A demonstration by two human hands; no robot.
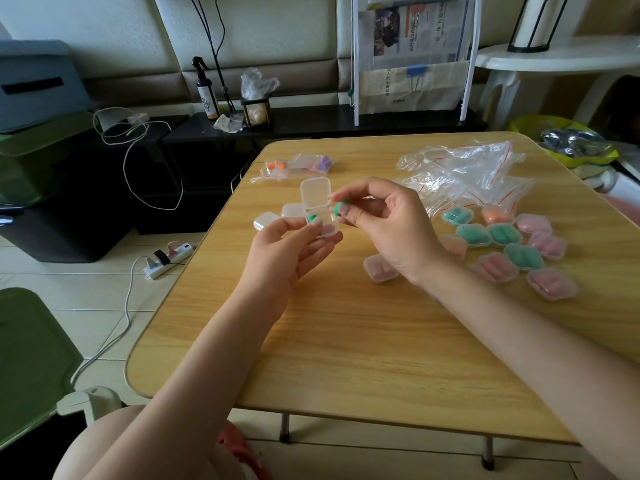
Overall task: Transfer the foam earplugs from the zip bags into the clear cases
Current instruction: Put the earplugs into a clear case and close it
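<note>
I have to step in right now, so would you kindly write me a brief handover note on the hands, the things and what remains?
Left hand holds the open case, lid up, with one green earplug already inside.
Right hand pinches a second green earplug beside that case.
Done: the filled cases sit closed at the table's right side, below the emptied zip bags.
Left: drop this plug in, close the lid, then empty the two bags with orange and purple plugs into the empty cases.

A spray bottle (207,95), newspaper rack (412,53) and power strip (169,259) surround the wooden table (346,341).
</note>
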